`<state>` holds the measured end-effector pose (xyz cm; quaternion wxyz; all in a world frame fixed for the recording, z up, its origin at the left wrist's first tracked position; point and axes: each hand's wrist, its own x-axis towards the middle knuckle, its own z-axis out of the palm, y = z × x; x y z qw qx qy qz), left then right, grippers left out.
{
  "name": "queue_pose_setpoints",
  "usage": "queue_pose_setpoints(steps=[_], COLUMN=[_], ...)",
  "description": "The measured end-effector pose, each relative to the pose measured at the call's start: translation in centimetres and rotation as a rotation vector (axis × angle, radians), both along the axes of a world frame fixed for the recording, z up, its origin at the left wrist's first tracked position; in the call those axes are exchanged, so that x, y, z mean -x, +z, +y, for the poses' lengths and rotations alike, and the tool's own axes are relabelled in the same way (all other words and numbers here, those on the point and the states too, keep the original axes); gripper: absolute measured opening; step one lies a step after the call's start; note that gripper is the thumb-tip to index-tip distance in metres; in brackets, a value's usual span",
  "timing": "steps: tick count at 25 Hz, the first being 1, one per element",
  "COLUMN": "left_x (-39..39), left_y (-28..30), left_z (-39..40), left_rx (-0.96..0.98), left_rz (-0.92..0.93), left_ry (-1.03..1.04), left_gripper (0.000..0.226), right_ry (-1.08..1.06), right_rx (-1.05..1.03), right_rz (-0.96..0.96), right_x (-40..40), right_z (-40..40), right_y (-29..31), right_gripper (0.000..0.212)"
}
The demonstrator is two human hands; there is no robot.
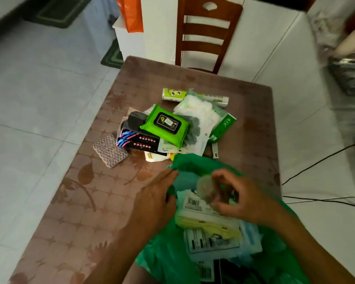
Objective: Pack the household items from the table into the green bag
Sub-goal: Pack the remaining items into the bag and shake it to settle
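Note:
The green bag (168, 261) lies open at the table's near edge, with white and yellow packets (207, 220) inside it. My left hand (155, 196) pinches the bag's left rim and holds it open. My right hand (237, 198) holds a small round translucent container (205, 190) over the bag's mouth. A pile of items sits mid-table beyond the bag: a green wet-wipes pack (166, 124), black and pink boxes (139, 140), a white soft packet (197, 113), a green box (222, 126), a light green roll (173, 94) and a patterned sponge pad (110, 150).
The brown patterned table (86, 193) has a wooden chair (205, 31) at its far side. An orange bag (130, 13) hangs at the back. Black cables (320, 160) cross the tiled floor on the right. A white razor (215, 149) lies beside the pile.

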<state>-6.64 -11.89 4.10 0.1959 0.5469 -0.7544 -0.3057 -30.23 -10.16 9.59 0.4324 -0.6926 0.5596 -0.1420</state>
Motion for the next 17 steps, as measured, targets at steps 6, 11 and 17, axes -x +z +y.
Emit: queue_pose_setpoints(steps=[6,11,17], left_x=[1.0,-1.0,-2.5], left_y=[1.2,1.1,-1.0], left_z=[-0.9,-0.6,-0.7], left_rx=[0.038,-0.016,0.034], left_rz=[-0.022,0.005,0.005], left_ry=[-0.093,-0.094,-0.082], left_gripper=[0.06,0.06,0.063], right_ry=[0.034,-0.161,-0.413], right_rx=[0.226,0.353,-0.351], right_rz=[0.63,0.253,0.198], right_x=[3.3,-0.4,-6.1], right_z=[-2.0,-7.3,-20.8], right_y=[-4.8,-2.8,-12.1], right_gripper=[0.049,0.017,0.035])
